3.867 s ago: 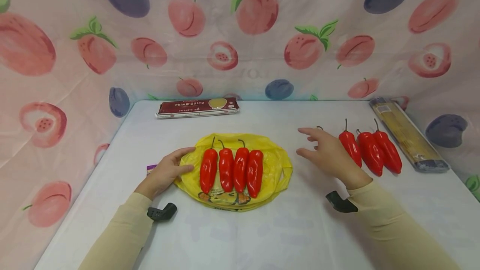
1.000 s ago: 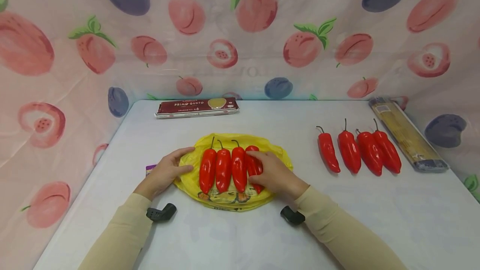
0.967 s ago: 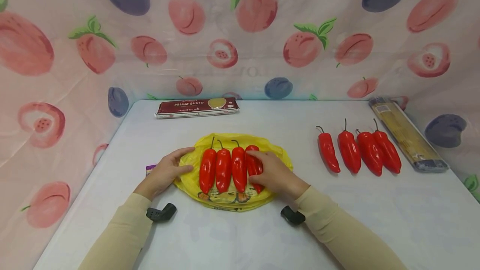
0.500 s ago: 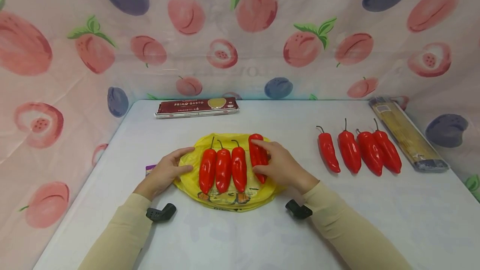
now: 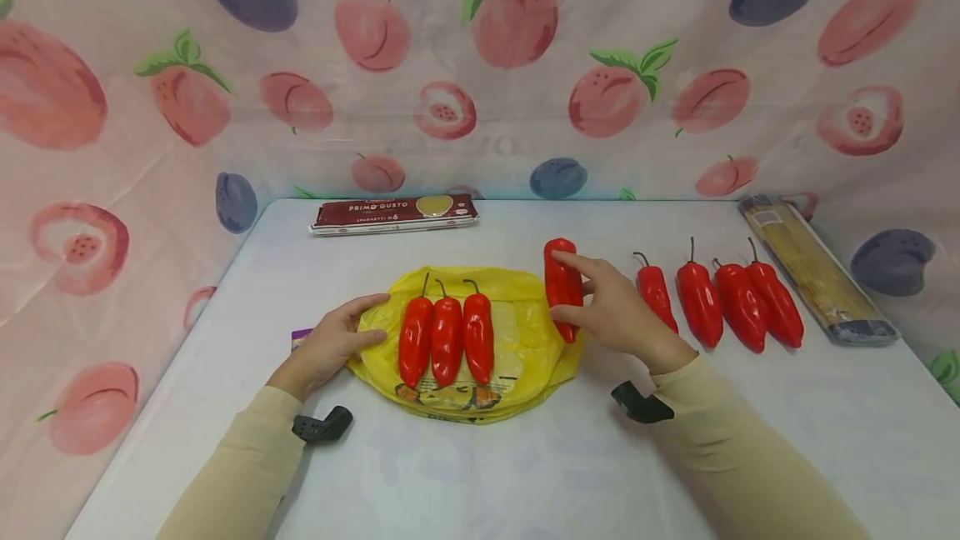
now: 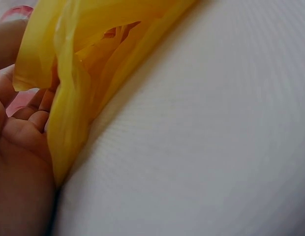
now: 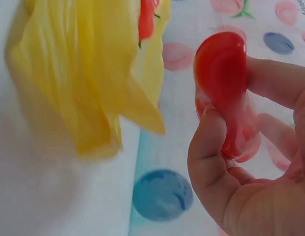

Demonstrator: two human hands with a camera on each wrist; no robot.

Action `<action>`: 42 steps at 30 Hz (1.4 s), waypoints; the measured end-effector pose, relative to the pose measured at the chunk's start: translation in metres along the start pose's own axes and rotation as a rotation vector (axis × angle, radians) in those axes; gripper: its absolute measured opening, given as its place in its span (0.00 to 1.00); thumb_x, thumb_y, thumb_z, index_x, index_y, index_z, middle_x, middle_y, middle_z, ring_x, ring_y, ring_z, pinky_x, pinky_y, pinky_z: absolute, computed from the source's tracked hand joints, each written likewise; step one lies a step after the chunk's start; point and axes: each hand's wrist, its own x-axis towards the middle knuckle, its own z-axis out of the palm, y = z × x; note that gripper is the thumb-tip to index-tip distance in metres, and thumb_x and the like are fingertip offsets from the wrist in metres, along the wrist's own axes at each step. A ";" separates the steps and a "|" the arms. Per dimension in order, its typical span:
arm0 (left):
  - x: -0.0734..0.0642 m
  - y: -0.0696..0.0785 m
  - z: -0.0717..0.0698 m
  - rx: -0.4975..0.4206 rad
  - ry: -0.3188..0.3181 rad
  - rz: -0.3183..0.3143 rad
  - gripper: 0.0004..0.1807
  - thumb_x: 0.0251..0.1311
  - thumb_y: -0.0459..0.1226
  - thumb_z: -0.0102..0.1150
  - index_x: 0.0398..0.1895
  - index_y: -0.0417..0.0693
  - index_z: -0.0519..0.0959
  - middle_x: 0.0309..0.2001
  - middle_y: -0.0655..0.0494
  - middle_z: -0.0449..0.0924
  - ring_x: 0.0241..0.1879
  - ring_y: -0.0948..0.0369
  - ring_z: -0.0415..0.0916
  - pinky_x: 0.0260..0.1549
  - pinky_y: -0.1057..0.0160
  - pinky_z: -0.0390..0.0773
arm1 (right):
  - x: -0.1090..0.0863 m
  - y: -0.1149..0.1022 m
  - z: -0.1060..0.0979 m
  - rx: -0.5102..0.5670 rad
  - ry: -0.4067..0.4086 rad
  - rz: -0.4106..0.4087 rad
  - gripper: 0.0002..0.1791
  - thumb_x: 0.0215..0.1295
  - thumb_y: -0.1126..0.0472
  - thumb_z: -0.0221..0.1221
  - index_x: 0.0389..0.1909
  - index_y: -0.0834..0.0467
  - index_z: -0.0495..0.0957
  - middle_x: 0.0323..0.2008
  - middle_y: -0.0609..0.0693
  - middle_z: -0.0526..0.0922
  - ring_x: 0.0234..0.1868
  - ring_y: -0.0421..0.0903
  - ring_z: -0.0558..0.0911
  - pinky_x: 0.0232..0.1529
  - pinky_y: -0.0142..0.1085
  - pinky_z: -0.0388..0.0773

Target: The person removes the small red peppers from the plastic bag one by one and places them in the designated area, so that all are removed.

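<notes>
My right hand (image 5: 618, 307) pinches a red chili pepper (image 5: 562, 282) between thumb and fingers, holding it above the right edge of a yellow plastic bag (image 5: 517, 357). No stem shows on this pepper. In the right wrist view the pepper (image 7: 226, 93) is raised off the table. Three more red peppers (image 5: 447, 342) lie side by side on the bag, stems pointing away. At the bag's left edge rests my left hand (image 5: 330, 348), thumb and index finger spread against the plastic. The left wrist view shows the bag's folds (image 6: 74, 108) beside the palm; some fingers are partly hidden.
To the right lies a row of several red peppers (image 5: 701, 304), the nearest partly behind my right hand. A clear pack of spaghetti (image 5: 817, 273) is at the far right. A dark red spaghetti pack (image 5: 395, 216) lies at the back. A small purple packet (image 5: 301, 337) peeks out by my left hand.
My right hand took hold of the rightmost pepper on the bag, lifted it and carried it right and away from me. The left hand has stayed in place.
</notes>
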 end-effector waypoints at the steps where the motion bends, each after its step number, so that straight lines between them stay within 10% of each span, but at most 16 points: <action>1: 0.000 0.000 0.000 -0.001 -0.001 0.000 0.36 0.65 0.38 0.63 0.76 0.52 0.63 0.74 0.47 0.58 0.59 0.51 0.75 0.49 0.62 0.81 | -0.002 0.001 -0.004 -0.005 0.007 0.002 0.43 0.62 0.58 0.69 0.76 0.52 0.60 0.66 0.63 0.66 0.61 0.64 0.70 0.41 0.50 0.85; 42: 0.000 0.003 0.002 -0.015 -0.005 0.014 0.35 0.66 0.36 0.62 0.76 0.52 0.63 0.75 0.48 0.57 0.61 0.50 0.72 0.50 0.61 0.81 | -0.049 0.078 -0.086 -0.138 0.056 0.129 0.52 0.60 0.54 0.70 0.79 0.58 0.51 0.65 0.73 0.61 0.60 0.76 0.63 0.37 0.56 0.84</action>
